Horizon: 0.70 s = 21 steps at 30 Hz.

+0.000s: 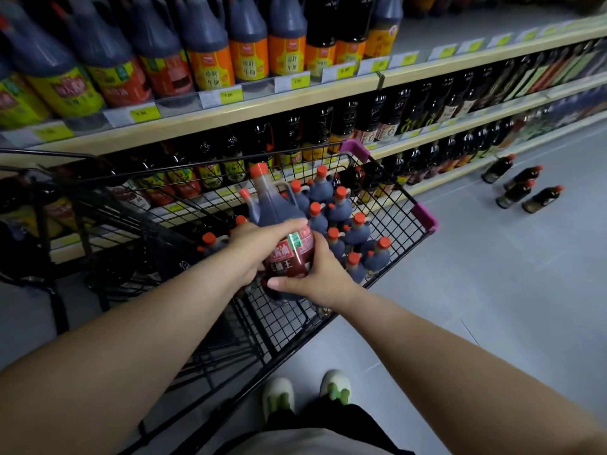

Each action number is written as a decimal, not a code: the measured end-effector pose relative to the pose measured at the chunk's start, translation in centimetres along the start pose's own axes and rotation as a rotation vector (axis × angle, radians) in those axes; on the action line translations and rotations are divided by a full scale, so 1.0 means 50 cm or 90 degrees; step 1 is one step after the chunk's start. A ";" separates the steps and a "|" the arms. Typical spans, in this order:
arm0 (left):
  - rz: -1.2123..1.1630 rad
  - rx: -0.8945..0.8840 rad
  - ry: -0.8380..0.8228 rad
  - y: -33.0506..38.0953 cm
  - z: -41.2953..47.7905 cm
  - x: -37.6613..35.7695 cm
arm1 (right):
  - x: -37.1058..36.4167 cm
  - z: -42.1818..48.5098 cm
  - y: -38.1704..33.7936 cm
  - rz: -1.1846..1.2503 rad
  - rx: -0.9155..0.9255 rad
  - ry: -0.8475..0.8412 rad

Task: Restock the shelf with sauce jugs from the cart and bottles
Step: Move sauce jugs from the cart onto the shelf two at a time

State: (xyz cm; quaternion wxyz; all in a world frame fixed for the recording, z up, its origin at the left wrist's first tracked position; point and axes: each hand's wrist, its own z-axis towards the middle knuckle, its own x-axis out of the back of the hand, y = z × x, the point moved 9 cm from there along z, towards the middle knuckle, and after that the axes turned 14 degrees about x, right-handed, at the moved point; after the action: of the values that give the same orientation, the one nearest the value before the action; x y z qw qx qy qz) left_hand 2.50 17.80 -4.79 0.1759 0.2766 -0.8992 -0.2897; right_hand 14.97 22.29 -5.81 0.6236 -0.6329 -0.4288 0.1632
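A long cream-edged store shelf (249, 113) is seen running across the far side of the aisle, from near left to far right. Its upper tier is filled with large dark sauce jugs bearing yellow, red and orange labels (210, 60), and its lower tiers are lined with slim dark bottles (371, 116). A pale grey tiled floor (492, 274) is spread over the right of the scene.

A black wire shopping cart with purple corner guards (399, 205) is parked against the shelf, at centre. Its right end is packed with a cluster of upright dark jugs with orange caps (348, 221).

One dark brown sauce jug with an orange cap and red label (279, 208) is held above the cart basket, tilted slightly left, clear of the cluster. It is clasped on both sides: the left hand (259, 247) is wrapped over its shoulder and label, while the right hand (315, 277) is cupped under its base, so each grip is closed on the jug.

Four small dark bottles with orange caps (522, 185) are stood on the floor at far right, near the bottom shelf. White and green shoes (279, 395) are seen at the near edge. Yellow price tags (226, 95) are fixed along the shelf edge.
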 end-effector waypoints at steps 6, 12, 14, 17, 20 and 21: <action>0.058 -0.036 -0.060 0.029 0.003 -0.067 | 0.095 0.012 0.047 -0.016 -0.055 0.111; 0.075 -0.044 -0.038 -0.030 0.060 -0.070 | 0.150 0.021 0.130 -0.034 -0.116 0.193; 0.109 -0.048 0.052 -0.071 0.110 -0.042 | 0.161 0.021 0.163 -0.039 -0.142 0.215; 0.160 -0.001 0.098 -0.166 0.193 -0.023 | 0.166 0.039 0.205 -0.067 -0.171 0.226; 0.187 0.065 0.084 -0.264 0.257 -0.033 | 0.154 0.074 0.221 -0.103 -0.176 0.213; 0.185 0.084 0.079 -0.287 0.270 -0.041 | 0.147 0.084 0.226 -0.110 -0.176 0.209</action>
State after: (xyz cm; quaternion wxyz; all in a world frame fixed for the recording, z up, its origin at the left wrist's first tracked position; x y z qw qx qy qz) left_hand 3.35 14.97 -24.39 0.2522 0.1723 -0.9343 -0.1837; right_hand 19.94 32.17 -14.58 0.6041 -0.6912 -0.3926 -0.0563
